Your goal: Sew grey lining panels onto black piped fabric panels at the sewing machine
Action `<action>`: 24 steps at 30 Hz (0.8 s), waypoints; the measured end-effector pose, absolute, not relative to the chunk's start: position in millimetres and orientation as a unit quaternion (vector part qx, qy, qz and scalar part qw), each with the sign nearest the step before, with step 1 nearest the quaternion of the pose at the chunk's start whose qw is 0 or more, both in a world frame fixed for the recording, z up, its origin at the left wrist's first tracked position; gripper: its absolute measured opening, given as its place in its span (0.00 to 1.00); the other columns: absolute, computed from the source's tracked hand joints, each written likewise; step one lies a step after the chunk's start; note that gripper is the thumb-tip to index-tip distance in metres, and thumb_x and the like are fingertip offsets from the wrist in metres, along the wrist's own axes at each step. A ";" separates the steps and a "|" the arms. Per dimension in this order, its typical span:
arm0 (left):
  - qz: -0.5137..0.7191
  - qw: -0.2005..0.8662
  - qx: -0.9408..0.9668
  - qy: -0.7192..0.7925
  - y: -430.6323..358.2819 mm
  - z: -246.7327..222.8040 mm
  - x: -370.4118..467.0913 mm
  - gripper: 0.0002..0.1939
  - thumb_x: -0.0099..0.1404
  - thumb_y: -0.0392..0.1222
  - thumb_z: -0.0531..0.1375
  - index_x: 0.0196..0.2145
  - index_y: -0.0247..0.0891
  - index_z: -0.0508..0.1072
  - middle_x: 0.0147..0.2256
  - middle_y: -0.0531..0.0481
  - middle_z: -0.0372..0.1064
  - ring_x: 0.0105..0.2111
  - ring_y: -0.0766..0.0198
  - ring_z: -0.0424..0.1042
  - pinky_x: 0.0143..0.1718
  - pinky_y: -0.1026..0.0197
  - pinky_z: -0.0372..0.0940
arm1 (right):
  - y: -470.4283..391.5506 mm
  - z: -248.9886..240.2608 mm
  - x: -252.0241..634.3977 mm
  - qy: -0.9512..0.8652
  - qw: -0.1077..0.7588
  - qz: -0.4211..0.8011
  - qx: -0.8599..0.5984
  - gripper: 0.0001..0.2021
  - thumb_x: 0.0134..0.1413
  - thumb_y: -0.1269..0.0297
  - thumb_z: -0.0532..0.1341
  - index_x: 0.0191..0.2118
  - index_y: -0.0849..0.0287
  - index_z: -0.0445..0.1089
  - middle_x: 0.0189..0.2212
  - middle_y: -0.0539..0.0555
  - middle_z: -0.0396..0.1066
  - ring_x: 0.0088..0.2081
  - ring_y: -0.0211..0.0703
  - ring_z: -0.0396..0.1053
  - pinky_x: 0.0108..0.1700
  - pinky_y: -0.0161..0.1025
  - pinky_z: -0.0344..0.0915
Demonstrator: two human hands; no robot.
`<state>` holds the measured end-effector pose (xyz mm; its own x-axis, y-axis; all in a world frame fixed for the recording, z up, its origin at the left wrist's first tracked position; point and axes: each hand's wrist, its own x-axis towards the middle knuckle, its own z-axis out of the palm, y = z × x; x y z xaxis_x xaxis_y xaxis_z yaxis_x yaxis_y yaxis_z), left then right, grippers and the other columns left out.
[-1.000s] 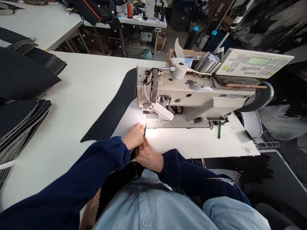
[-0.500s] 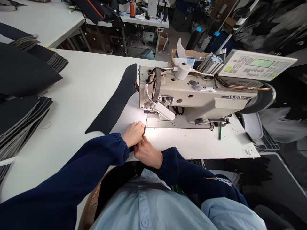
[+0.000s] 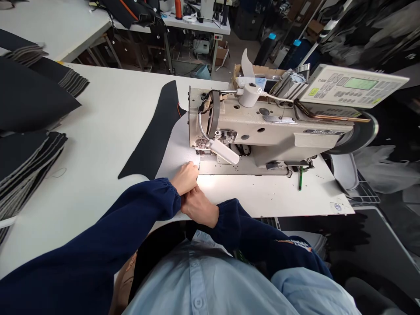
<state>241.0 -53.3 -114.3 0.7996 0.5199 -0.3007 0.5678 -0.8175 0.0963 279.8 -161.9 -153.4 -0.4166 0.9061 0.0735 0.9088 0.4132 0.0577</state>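
Observation:
A black fabric panel [image 3: 149,142] lies on the white table left of the sewing machine [image 3: 278,124]. A white, finely textured part [image 3: 179,142] of the workpiece runs along its right side, up to the machine's needle area. My left hand [image 3: 185,177] is closed on the near end of this fabric, just below the lit needle area. Against it, slightly nearer my body, my right hand [image 3: 198,205] is closed too, with its fingers curled at the fabric's edge. The fingertips of both hands and the gripped edge are mostly hidden.
Stacks of dark cut panels [image 3: 29,162] lie on the left of the table. A lamp [image 3: 223,151] hangs at the machine head, and a control panel [image 3: 356,85] sits above it. A green pen-like stick [image 3: 300,178] is by the machine's base. Behind stands a cardboard box [image 3: 267,72].
The upper end of the black panel has shifted left, away from the machine head, and more white fabric shows. Both hands have moved only slightly and remain closed together.

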 end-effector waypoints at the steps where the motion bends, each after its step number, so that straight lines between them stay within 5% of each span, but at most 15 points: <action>1: -0.127 0.095 0.943 0.292 -51.8 -115.5 243.0 0.16 0.60 0.26 0.49 0.41 0.27 0.73 0.39 0.34 0.67 0.39 0.50 0.71 0.40 0.54 0.66 | -161.2 -152.2 277.6 -0.839 0.017 -0.041 -0.542 0.12 0.56 0.75 0.58 0.44 0.72 0.73 0.39 0.72 0.72 0.40 0.60 0.69 0.41 0.57 0.62; 5: -0.106 0.097 0.945 0.295 -44.8 -116.9 245.8 0.16 0.59 0.27 0.50 0.41 0.27 0.73 0.40 0.34 0.66 0.41 0.51 0.70 0.41 0.55 0.66 | -159.6 -154.2 267.2 -0.833 0.032 -0.052 -0.551 0.13 0.58 0.70 0.58 0.45 0.72 0.73 0.40 0.75 0.72 0.41 0.60 0.69 0.41 0.59 0.62; 11: -0.161 0.101 0.946 0.262 -41.3 -105.6 230.3 0.17 0.55 0.28 0.54 0.43 0.32 0.72 0.40 0.38 0.66 0.39 0.53 0.70 0.38 0.56 0.65 | -153.7 -163.7 271.3 -0.825 0.044 -0.059 -0.561 0.11 0.58 0.78 0.53 0.40 0.73 0.73 0.34 0.71 0.73 0.35 0.55 0.71 0.35 0.49 0.63; 17: -0.162 0.093 0.947 0.261 -39.9 -103.2 232.3 0.14 0.58 0.29 0.51 0.39 0.32 0.73 0.38 0.39 0.67 0.36 0.55 0.71 0.35 0.58 0.63 | -143.9 -150.8 270.5 -0.824 0.023 0.032 -0.565 0.09 0.55 0.76 0.56 0.31 0.63 0.74 0.24 0.60 0.72 0.27 0.52 0.69 0.28 0.45 0.59; 24: -0.135 0.092 0.949 0.268 -28.3 -112.1 239.4 0.15 0.60 0.30 0.49 0.37 0.34 0.75 0.37 0.40 0.66 0.32 0.57 0.68 0.33 0.58 0.61 | -139.2 -155.8 276.8 -0.821 0.027 -0.026 -0.570 0.09 0.56 0.75 0.55 0.35 0.69 0.73 0.30 0.69 0.73 0.31 0.55 0.70 0.29 0.45 0.59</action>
<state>239.4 -28.3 -112.1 0.8198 0.4838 -0.3063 0.5337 -0.8394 0.1027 276.8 -139.2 -155.8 -0.3490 0.9342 0.0738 0.9370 0.3491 0.0117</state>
